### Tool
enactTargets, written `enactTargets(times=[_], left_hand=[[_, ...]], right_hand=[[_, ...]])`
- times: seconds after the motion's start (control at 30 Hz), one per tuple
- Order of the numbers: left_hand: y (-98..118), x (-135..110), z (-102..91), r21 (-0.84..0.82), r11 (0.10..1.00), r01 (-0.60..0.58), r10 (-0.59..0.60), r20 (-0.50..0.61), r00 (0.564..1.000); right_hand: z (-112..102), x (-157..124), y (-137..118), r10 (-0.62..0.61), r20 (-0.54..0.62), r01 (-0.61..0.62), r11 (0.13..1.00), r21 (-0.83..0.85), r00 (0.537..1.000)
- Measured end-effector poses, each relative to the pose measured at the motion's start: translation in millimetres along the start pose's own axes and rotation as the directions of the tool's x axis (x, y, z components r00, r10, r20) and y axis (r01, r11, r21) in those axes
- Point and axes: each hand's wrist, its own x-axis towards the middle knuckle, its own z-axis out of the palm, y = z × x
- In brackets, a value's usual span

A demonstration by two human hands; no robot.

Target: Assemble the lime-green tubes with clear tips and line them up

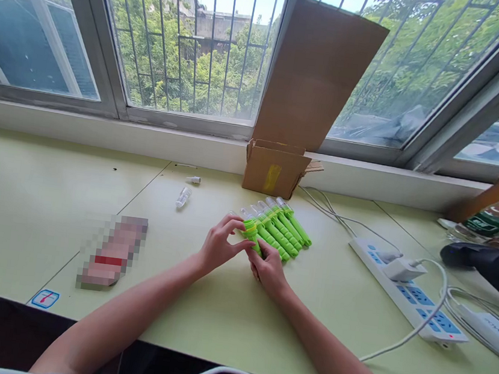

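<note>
Both of my hands meet over the table around one bright green stick with a ringed yellow-green top (250, 229). My left hand (221, 243) has its fingers curled at the ringed top. Lower down, my right hand (270, 271) wraps the stick's shaft, hiding most of it. Just beyond my hands lies a row of several similar green sticks (281, 232) with ribbed bodies and clear plastic ends, side by side and slanting. Farther back to the left are a clear plastic cap (183, 197) and a small white piece (193, 179), both apart from my hands.
An open cardboard box (274, 169) stands against the window sill, its flap raised. At right are a white power strip (404, 291) with plugged-in cables, a black curved object (486, 261) and a plastic bottle (495, 217). A blurred-out object (114, 249) lies left.
</note>
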Motion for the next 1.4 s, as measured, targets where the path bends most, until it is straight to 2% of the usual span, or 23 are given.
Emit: enactTargets(times=[0.43, 0.63, 1.07, 1.27, 1.4], left_hand=[[0, 4, -2.3, -0.114, 0.991, 0.064, -0.061, 0.026, 0.998], [0, 5, -1.2, -0.152, 0.984, 0.093, -0.09, 0.027, 0.996], [2, 4, 0.7, -0.192, 0.976, 0.104, -0.103, 0.016, 0.995], [3, -1, 6.4, -0.25, 0.962, 0.106, -0.115, -0.022, 0.993], [6, -5, 8.5, -0.294, 0.948, 0.123, -0.149, -0.066, 0.987]], right_hand=[[9, -5, -6, 0.124, 0.076, -0.14, 0.956, 0.258, 0.989], [8, -5, -8, 0.162, 0.085, -0.179, 0.945, 0.273, 0.983], [5, -5, -10, 0.178, 0.19, -0.242, 0.882, 0.404, 0.966], [1, -4, -8, 0.175, 0.251, -0.274, 0.852, 0.447, 0.952], [0, -3, -5, 0.156, 0.261, -0.243, 0.906, 0.347, 0.953]])
